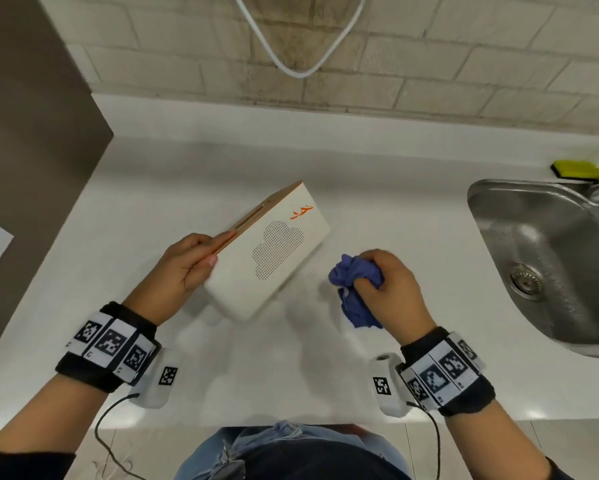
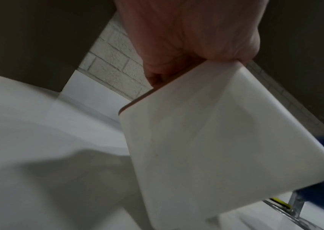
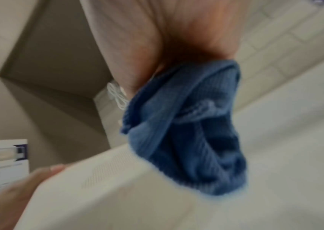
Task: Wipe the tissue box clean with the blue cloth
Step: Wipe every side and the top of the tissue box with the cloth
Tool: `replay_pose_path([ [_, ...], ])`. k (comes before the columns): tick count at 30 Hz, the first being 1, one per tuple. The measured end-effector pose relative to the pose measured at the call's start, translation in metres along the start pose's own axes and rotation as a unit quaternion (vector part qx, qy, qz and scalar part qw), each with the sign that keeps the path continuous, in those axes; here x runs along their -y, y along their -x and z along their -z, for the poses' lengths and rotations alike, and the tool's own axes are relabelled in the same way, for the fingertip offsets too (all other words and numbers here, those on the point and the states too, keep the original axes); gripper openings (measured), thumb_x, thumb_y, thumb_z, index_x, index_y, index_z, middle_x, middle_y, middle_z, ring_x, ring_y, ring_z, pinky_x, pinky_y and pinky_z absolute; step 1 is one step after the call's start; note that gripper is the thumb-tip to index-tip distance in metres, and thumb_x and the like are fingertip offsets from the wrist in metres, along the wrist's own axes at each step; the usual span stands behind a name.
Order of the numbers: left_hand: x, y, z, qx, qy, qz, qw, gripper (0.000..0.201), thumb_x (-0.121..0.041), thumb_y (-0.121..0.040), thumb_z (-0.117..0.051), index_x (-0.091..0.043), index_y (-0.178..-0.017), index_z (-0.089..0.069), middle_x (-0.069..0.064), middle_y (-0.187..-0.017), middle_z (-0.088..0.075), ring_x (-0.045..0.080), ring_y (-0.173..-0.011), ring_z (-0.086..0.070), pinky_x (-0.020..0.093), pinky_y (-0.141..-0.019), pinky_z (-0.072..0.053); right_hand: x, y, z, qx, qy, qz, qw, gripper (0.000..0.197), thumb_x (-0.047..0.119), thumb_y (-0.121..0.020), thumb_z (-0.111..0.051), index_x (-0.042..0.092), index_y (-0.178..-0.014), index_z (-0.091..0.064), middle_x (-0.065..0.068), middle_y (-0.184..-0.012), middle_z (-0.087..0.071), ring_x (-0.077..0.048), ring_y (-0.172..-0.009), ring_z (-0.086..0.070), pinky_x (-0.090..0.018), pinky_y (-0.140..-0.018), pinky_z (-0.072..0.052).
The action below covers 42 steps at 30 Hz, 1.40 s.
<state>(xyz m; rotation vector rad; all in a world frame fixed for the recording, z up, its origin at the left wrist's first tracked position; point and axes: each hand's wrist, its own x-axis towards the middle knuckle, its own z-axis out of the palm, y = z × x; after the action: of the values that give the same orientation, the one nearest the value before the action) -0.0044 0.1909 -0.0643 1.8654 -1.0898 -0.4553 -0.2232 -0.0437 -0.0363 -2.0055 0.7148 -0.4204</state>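
A white tissue box (image 1: 273, 251) with a wooden slotted lid, an orange mark and a dotted cloud pattern is tilted up on the white counter (image 1: 152, 188). My left hand (image 1: 190, 261) grips its near left end, thumb on the patterned face and fingers on the lid; the left wrist view shows the box's plain end (image 2: 216, 140) under my left hand (image 2: 186, 38). The crumpled blue cloth (image 1: 353, 285) is bunched in my right hand (image 1: 384, 282), just right of the box and apart from it. The right wrist view shows the cloth (image 3: 186, 132) hanging beside the box (image 3: 107, 194).
A steel sink (image 1: 547, 261) is set into the counter at the right, with a yellow-green sponge (image 1: 573, 169) behind it. A dark cabinet side (image 1: 31, 150) stands at the left. A white cable (image 1: 298, 69) hangs on the brick wall.
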Motion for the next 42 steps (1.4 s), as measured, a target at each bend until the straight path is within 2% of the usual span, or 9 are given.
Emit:
replay_pose_path([
  [6, -0.001, 0.007, -0.003, 0.02, -0.008, -0.002, 1.0, 0.044, -0.043, -0.089, -0.033, -0.053, -0.131, -0.04, -0.014, -0.106, -0.049, 0.009, -0.107, -0.049, 0.004, -0.095, -0.031, 0.036, -0.045, -0.029, -0.152, 0.192, 0.336, 0.91, 0.011, 0.029, -0.085, -0.06, 0.019, -0.087, -0.062, -0.008, -0.101, -0.052, -0.03, -0.093, -0.048, -0.034, -0.082, -0.034],
  [11, -0.013, 0.014, -0.012, 0.005, -0.029, -0.01, 1.0, 0.045, -0.039, -0.09, -0.033, -0.047, -0.134, -0.041, -0.008, -0.115, -0.047, 0.008, -0.111, -0.046, 0.004, -0.095, -0.029, 0.0, -0.062, -0.068, 0.032, 0.077, 0.266, 0.96, 0.027, 0.027, -0.088, -0.048, 0.02, -0.114, -0.048, -0.008, -0.138, -0.03, -0.033, -0.133, -0.027, -0.055, -0.107, -0.029],
  [17, -0.019, 0.018, -0.039, -0.01, -0.063, 0.007, 0.998, 0.059, -0.063, -0.075, -0.053, -0.053, -0.131, -0.039, -0.005, -0.109, -0.042, 0.016, -0.111, -0.043, 0.023, -0.1, -0.034, 0.0, -0.061, -0.075, 0.097, -0.026, 0.166, 0.981, 0.069, 0.023, -0.092, -0.043, 0.025, -0.145, 0.002, -0.009, -0.157, 0.0, -0.013, -0.143, -0.002, -0.038, -0.118, -0.01],
  [20, -0.019, 0.017, -0.036, -0.033, -0.014, 0.003, 0.999, 0.054, -0.049, -0.075, -0.054, -0.055, -0.127, -0.043, -0.006, -0.106, -0.044, 0.013, -0.109, -0.044, 0.012, -0.095, -0.035, 0.008, -0.067, -0.082, 0.048, -0.082, 0.163, 0.982, 0.064, 0.007, -0.093, -0.043, 0.008, -0.144, -0.005, -0.032, -0.142, -0.027, -0.027, -0.129, -0.034, -0.038, -0.103, -0.035],
  [25, -0.014, 0.014, -0.027, -0.035, 0.043, 0.016, 0.998, 0.051, -0.042, -0.076, -0.055, -0.055, -0.125, -0.047, -0.008, -0.103, -0.043, 0.011, -0.106, -0.046, 0.006, -0.093, -0.035, 0.0, -0.09, -0.093, -0.01, 0.0, 0.181, 0.983, 0.055, 0.02, -0.085, -0.04, 0.016, -0.138, -0.026, -0.008, -0.137, -0.042, -0.025, -0.132, -0.034, -0.051, -0.113, -0.02],
  [28, -0.012, 0.013, -0.023, -0.035, 0.049, 0.018, 0.998, 0.051, -0.041, -0.076, -0.053, -0.056, -0.124, -0.046, -0.012, -0.099, -0.043, 0.007, -0.102, -0.047, 0.005, -0.09, -0.036, 0.011, -0.106, -0.088, 0.0, -0.093, 0.188, 0.978, 0.032, 0.003, -0.083, -0.037, 0.01, -0.113, -0.047, 0.001, -0.094, -0.056, -0.014, -0.09, -0.056, -0.036, -0.087, -0.046],
  [32, -0.011, 0.011, -0.02, -0.042, 0.056, 0.026, 0.997, 0.05, -0.041, -0.076, -0.051, -0.056, -0.124, -0.046, -0.015, -0.096, -0.042, 0.003, -0.099, -0.047, 0.004, -0.089, -0.035, 0.017, -0.115, -0.083, 0.023, -0.1, 0.177, 0.979, 0.019, -0.005, -0.086, -0.031, 0.005, -0.075, -0.043, -0.012, -0.063, -0.046, -0.03, -0.057, -0.045, -0.044, -0.056, -0.04],
  [38, -0.008, 0.01, -0.017, -0.05, 0.06, 0.018, 0.997, 0.048, -0.043, -0.076, -0.049, -0.059, -0.122, -0.047, -0.01, -0.093, -0.043, 0.002, -0.092, -0.048, 0.003, -0.086, -0.034, -0.034, -0.102, -0.056, 0.065, 0.061, 0.018, 0.996, 0.02, 0.02, -0.094, -0.036, 0.013, -0.08, -0.048, -0.015, -0.066, -0.058, -0.025, -0.045, -0.05, -0.022, -0.042, -0.038],
  [42, -0.008, 0.009, -0.017, -0.023, 0.05, 0.003, 0.998, 0.049, -0.042, -0.076, -0.05, -0.055, -0.123, -0.049, -0.01, -0.094, -0.042, 0.009, -0.096, -0.048, 0.005, -0.089, -0.034, -0.02, -0.099, -0.018, 0.004, 0.017, 0.038, 0.999, 0.026, 0.004, -0.087, -0.038, 0.022, -0.106, -0.037, -0.002, -0.097, -0.065, -0.013, -0.043, -0.051, -0.017, -0.034, -0.035],
])
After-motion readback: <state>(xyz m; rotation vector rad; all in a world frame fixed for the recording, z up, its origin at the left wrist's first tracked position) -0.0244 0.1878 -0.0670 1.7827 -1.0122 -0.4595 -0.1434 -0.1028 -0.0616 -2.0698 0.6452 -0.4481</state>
